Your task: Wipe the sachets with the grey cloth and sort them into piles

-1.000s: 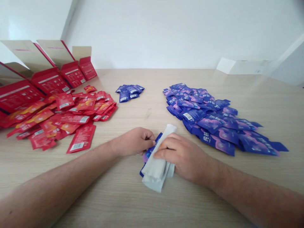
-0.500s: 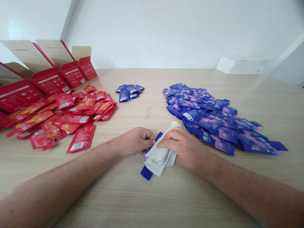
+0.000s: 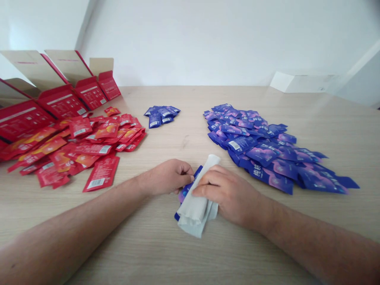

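Observation:
Near the middle of the table, my left hand pinches the left edge of a blue and purple packet. My right hand grips a folded white cloth, its fingers pressed on the top. The cloth lies over most of the packet and hides its right side. Only the packet's upper end, left edge and a lower corner show.
A heap of blue packets spreads at the right; a smaller blue pile lies behind my hands. Red packets cover the left, before open red boxes. A white box stands at the back right.
My right hand has slid the cloth slightly toward me and left along the packet, covering more of its lower end. My left hand has stayed in place.

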Demonstrator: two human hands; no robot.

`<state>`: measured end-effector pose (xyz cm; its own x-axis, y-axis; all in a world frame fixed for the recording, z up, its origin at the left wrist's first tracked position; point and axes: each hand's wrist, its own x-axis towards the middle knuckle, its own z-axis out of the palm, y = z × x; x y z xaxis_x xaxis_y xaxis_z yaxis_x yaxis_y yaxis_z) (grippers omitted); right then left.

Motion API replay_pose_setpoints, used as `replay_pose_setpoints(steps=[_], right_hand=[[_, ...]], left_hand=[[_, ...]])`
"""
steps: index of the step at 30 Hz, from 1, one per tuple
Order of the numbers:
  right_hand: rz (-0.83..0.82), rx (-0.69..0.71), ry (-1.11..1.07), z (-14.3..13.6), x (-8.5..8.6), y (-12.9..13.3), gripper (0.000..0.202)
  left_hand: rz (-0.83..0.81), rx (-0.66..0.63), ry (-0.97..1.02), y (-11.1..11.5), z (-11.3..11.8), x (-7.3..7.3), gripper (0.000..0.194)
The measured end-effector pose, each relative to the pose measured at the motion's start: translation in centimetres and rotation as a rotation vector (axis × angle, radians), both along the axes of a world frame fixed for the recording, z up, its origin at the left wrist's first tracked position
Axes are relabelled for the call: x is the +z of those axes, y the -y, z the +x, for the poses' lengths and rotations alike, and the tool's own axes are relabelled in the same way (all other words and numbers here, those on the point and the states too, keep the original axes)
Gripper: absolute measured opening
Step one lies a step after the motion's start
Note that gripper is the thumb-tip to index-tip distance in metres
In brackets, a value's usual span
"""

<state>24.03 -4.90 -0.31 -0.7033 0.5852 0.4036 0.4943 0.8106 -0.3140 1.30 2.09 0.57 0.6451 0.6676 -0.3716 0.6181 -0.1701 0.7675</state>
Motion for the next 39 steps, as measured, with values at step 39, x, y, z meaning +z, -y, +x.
replay_pose_setpoints(steps=[39], right_hand=[[0.016,0.027,0.034,-0.10,0.03,0.23,0.019]], left_hand=[[0.026,0.000,-0.026,-0.01,0.14,0.11,0.023]])
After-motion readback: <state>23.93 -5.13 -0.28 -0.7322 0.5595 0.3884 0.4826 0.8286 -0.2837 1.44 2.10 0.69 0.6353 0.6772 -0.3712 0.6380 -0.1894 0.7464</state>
